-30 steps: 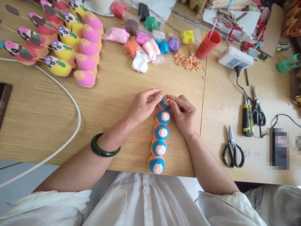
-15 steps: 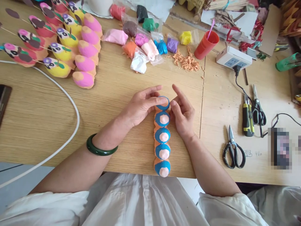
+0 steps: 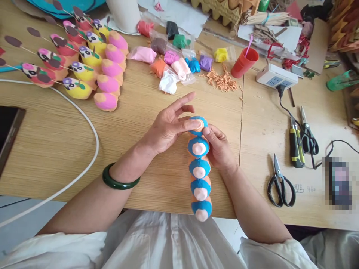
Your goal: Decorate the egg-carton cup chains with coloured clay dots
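A row of orange egg-carton cups (image 3: 199, 170), each topped with a blue clay ring and a pale pink centre, lies on the wooden table (image 3: 140, 112) in front of me. My right hand (image 3: 220, 147) is wrapped round the right side of the row near its far end. My left hand (image 3: 171, 125) has its thumb pressed on the pale centre of the farthest cup, with the other fingers spread and lifted.
Finished pink, yellow and red clay figures on sticks (image 3: 84, 63) lie at the far left. Bags of coloured clay (image 3: 174, 63), a red cup (image 3: 243, 61), a power strip (image 3: 276, 76), pliers (image 3: 297, 144) and black scissors (image 3: 280, 183) lie around. A white cable (image 3: 84, 112) curves across the left.
The row of cups has shifted toward me and slightly right. My right hand closed round its side, and my left thumb now presses the farthest cup's centre with fingers raised.
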Tool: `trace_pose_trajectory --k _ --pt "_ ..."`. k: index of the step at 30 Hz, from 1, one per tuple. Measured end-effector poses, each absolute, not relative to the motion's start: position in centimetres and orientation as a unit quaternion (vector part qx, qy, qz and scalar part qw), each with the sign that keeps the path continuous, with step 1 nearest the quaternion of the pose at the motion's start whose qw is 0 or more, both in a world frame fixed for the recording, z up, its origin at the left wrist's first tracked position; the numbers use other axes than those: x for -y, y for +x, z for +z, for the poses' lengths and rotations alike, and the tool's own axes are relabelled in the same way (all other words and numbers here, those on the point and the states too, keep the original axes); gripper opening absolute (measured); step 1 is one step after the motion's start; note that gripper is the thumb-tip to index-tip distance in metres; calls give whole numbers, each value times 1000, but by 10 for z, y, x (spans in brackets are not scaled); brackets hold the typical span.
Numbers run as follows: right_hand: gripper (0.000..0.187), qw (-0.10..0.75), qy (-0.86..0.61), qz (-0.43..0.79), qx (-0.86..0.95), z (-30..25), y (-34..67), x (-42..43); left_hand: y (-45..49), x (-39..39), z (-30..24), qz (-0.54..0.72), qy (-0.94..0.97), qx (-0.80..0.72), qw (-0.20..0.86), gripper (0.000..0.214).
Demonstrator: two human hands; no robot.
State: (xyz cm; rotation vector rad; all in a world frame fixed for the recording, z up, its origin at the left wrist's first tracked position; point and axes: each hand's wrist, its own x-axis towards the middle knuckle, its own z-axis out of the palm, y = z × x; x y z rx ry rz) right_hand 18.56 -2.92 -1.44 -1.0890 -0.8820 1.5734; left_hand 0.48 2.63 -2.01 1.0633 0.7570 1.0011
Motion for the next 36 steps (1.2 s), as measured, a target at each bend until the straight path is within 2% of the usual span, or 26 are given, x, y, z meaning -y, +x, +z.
trace_pose_trajectory --k 6,10,17,28,36 --pt "42 553 -437 615 355 -12 182 31 7 -22 -9 432 466 -299 712 64" --pt "41 549 -459 607 346 -12 185 32 9 -21 -5 416 448 -329 719 59" --pt "43 544 -468 622 311 -12 186 34 11 -19 3 344 411 -269 800 45" --pt "38 519 -409 656 364 -15 197 29 18 -9 16 364 361 -261 818 35" --pt "46 506 -429 645 379 -19 200 29 14 -10 11 362 375 -254 815 29"
